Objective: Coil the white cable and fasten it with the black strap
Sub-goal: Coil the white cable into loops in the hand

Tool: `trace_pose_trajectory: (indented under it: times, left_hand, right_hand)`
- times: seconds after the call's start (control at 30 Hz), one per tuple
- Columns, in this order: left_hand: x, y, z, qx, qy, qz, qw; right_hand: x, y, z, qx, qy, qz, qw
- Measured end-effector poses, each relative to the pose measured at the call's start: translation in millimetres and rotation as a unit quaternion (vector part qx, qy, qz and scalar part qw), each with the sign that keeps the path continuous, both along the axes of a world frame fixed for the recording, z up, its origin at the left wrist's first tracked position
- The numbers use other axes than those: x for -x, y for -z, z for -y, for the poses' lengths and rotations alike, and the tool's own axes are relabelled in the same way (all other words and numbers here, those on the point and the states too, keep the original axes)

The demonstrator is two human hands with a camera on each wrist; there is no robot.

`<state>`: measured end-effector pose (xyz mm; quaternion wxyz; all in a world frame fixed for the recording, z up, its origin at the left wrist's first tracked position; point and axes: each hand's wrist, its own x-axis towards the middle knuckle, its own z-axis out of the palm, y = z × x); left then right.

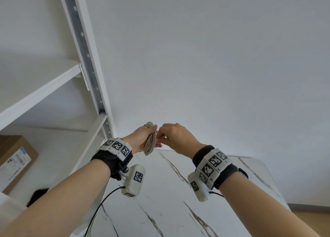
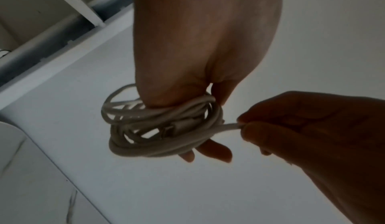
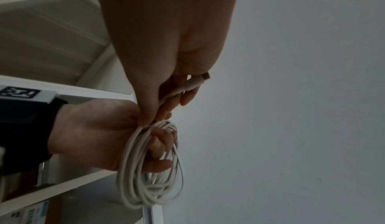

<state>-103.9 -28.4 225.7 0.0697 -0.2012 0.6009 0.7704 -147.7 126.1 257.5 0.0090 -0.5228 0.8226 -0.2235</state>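
We hold the white cable (image 1: 150, 139) up in the air, above the far edge of the table (image 1: 178, 192) and close to the wall. It is already wound into a bunch of loops. Our left hand (image 1: 141, 138) has its fingers (image 3: 160, 145) poked through the loops and curled round them, so the bunch hangs from that hand. Our right hand (image 1: 175, 138) pinches the loose end of the cable, near the plug (image 3: 198, 82), with the fingers tight on it.

We think the cable is light and soft. It bends easily, but it is a bit springy too, so the loops may pop open if we let go. It looks smooth, so it could slip.

The best place to hold it seems to be right round the middle of the bunch, squeezing all the loops together. The plug end looks like the one hard bit, so it is good for pinching and tucking.

We cannot see the black strap anywhere in these pictures. On our left stands a white shelf (image 1: 41, 90) with a cardboard box (image 1: 14, 161).
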Motion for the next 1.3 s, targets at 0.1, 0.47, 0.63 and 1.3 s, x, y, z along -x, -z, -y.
trace_pose_trajectory:
  times: [0.1,0.47,0.63,1.3]
  left_hand:
    - [-1.6,0.6,-1.2,0.017,0.036,0.026,0.999]
    - [-13.0,-10.8,-5.9,-0.024,0.142,0.055,0.988]
    - [-15.2,-13.2,-4.4,-0.068,0.164,0.050,0.983]
    - [-13.3,-13.6,5.6,-0.123,0.256,0.067,0.956]
  right_hand:
    - [4.9,-0.8,-3.6,0.019,0.016,0.003,1.000]
    - [13.8,0.7,-12.9,0.074,0.018,0.060,0.995]
    - [11.0,6.3,-10.8,0.103,0.014,0.076,0.992]
    - [-3.7,37.7,-8.8,-0.087,0.026,-0.019,0.996]
